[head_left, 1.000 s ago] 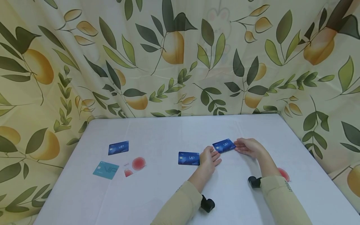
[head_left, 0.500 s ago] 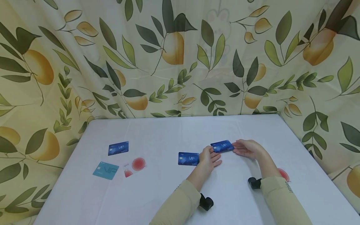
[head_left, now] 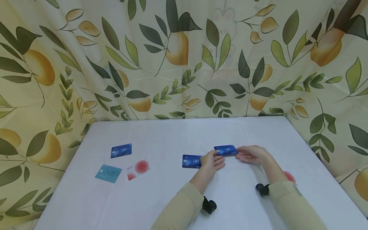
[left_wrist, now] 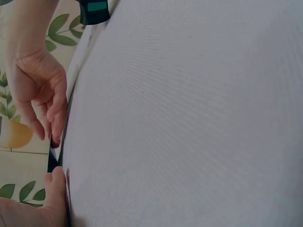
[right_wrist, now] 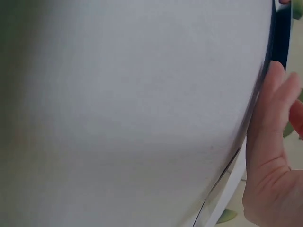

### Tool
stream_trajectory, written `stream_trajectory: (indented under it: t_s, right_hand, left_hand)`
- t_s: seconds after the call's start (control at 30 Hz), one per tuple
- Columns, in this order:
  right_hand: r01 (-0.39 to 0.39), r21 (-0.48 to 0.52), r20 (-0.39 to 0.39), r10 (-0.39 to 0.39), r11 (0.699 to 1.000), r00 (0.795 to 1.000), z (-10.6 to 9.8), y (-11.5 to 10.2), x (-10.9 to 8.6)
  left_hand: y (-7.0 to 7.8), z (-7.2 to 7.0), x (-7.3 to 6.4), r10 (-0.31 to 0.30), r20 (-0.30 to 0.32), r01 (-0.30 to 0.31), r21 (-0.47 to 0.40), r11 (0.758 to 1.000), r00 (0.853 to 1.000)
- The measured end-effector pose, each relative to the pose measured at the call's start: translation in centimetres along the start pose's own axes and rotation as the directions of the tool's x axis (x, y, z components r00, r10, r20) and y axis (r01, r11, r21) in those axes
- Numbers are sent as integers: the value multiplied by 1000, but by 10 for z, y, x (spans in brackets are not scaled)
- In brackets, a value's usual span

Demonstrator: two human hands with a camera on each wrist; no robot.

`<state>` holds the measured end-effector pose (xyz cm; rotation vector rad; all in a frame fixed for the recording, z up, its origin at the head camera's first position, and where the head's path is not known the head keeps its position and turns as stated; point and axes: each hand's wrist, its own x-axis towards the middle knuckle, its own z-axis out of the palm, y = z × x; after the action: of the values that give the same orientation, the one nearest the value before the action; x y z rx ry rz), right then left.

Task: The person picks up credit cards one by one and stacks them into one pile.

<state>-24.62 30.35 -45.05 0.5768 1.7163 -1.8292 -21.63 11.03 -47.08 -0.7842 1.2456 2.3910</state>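
Note:
A dark blue VIP card (head_left: 226,150) lies between my two hands on the white table in the head view, its long side nearly level. My left hand (head_left: 210,163) touches its left end near the thumb, with the other fingers spread out loosely. At the right end, the fingertips of my right hand (head_left: 253,154) meet the card with fingers fairly straight. A second blue VIP card (head_left: 191,161) lies just left, its right end hidden by my left hand. In the right wrist view the card (right_wrist: 282,40) shows as a dark strip beyond the fingers.
Left on the table (head_left: 161,198) lie another blue VIP card (head_left: 121,150), a teal VIP card (head_left: 108,173) and a white card with red circles (head_left: 141,167). A red-patterned card (head_left: 290,177) is partly hidden by the right forearm. A fruit-print curtain (head_left: 184,64) hangs behind.
Between my hands, the blue card has shifted left and slightly nearer, and has turned more level. Both hands have moved with it; my left now covers more of the neighbouring blue card.

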Motion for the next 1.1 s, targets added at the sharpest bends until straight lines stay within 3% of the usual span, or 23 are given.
stream_trajectory:
  t_s: [0.3, 0.5, 0.73, 1.1]
  right_hand:
    - [10, 27, -52, -8, 1000, 999, 9, 2, -5]
    - [25, 109, -101, -14, 994, 995, 20, -1, -10]
    - [67, 88, -130, -55, 994, 990, 40, -3, -17]
    - [118, 65, -114, -110, 991, 987, 74, 3, -29]
  left_hand:
    - [2, 2, 2, 54, -63, -53, 10, 999, 997]
    - [6, -2, 3, 104, -68, -102, 24, 994, 992]
    - [17, -17, -1, 165, -25, -163, 46, 986, 986]
    - [39, -46, -10, 137, 6, -137, 144, 980, 991]
